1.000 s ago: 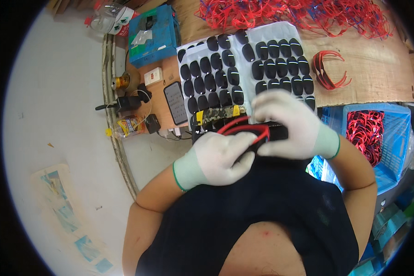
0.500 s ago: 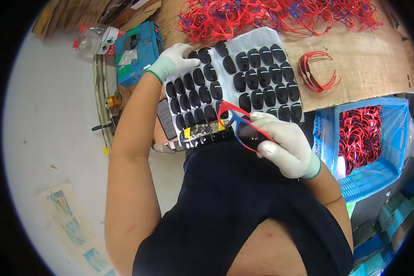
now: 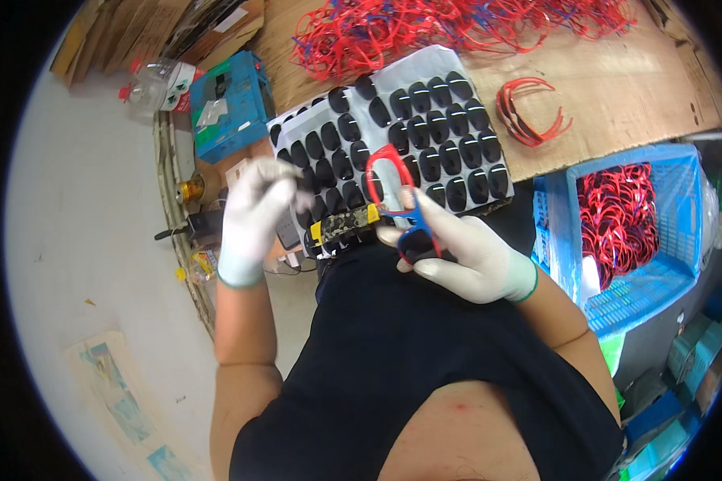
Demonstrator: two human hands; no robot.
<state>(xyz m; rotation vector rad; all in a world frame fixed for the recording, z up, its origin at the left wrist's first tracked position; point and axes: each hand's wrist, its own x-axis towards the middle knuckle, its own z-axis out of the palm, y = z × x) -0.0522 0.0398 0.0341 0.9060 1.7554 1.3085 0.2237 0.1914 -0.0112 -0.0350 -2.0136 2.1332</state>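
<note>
Two hands, the right hand (image 3: 469, 258) and the left hand (image 3: 257, 216): both in white gloves with green wrist edges, in front of a dark top (image 3: 425, 337).
Right hand: closed, thumb and fingers pinching a frame (image 3: 416, 217).
Frame: red and blue, held above the near edge of the white sheets (image 3: 422, 62); its near loop carries a dark lens, and the sheets show through its far red loop.
Left hand: raised near the left edge of the sheets, fingers bent; blur hides whether they pinch the dark shape at their tips, so I cannot tell.
Strip (image 3: 346, 224): camouflage with yellow ends, across the sheets' near left edge.
Crate (image 3: 638, 311): blue, beside the near right edge of the wooden desk (image 3: 618, 104), holding many red frames (image 3: 618, 224).
Lenses (image 3: 437, 128): dark, in slanting rows on the sheets, which lie at the desk's near edge.
Phone (image 3: 287, 234): partly hidden, between the left hand and the sheets.
Red glasses (image 3: 529, 116): on the desk, right of the sheets.
Box (image 3: 237, 112): blue, at the desk's left edge.
Bottle (image 3: 156, 84): clear, on its side, just left of the box.
Pile (image 3: 449, 34): tangled red and blue frames along the desk's far edge.
Cardboard (image 3: 132, 40): stacked beyond the bottle.
</note>
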